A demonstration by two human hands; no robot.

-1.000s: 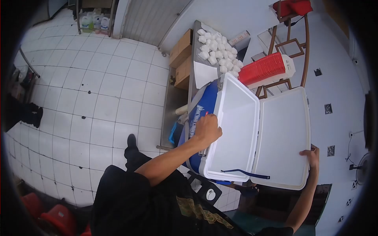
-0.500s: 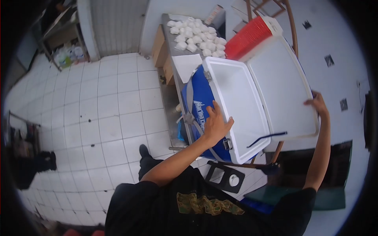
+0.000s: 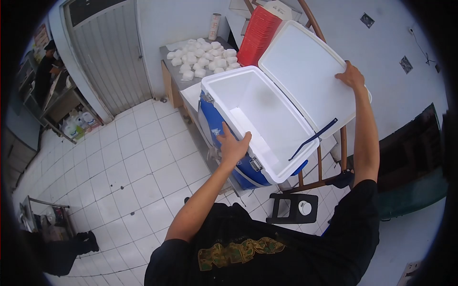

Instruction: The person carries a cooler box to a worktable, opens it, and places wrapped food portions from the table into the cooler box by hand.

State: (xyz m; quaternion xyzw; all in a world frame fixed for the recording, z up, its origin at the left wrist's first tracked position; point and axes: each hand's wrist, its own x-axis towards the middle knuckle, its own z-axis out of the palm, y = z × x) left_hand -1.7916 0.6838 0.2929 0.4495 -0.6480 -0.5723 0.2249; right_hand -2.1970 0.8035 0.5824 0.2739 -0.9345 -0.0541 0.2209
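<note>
A blue cooler (image 3: 214, 117) with a white rim and white inside stands with its lid (image 3: 305, 71) swung up. My right hand (image 3: 352, 76) holds the lid's outer edge, thumb on the inner face and the other fingers mostly hidden behind. Against the cooler's blue front, near the rim and a metal latch (image 3: 256, 164), my left hand (image 3: 234, 147) rests with its fingers spread. A dark blue strap (image 3: 315, 137) runs between the lid and the cooler's near end. A pale patch shows on the inside floor, but I cannot make out what it is.
Several white wrapped bundles (image 3: 202, 57) cover the metal table (image 3: 168, 51) behind the cooler. Beside them are a stack of red trays (image 3: 259, 35) and an upright roll (image 3: 214, 26). A black stool (image 3: 281, 208) stands nearby. Another person (image 3: 45, 71) is at the far left.
The view has turned and shifted, bringing more of the door and the far-left person into sight. The lid stands more upright, with my right hand still on it. My left hand stays by the front.
</note>
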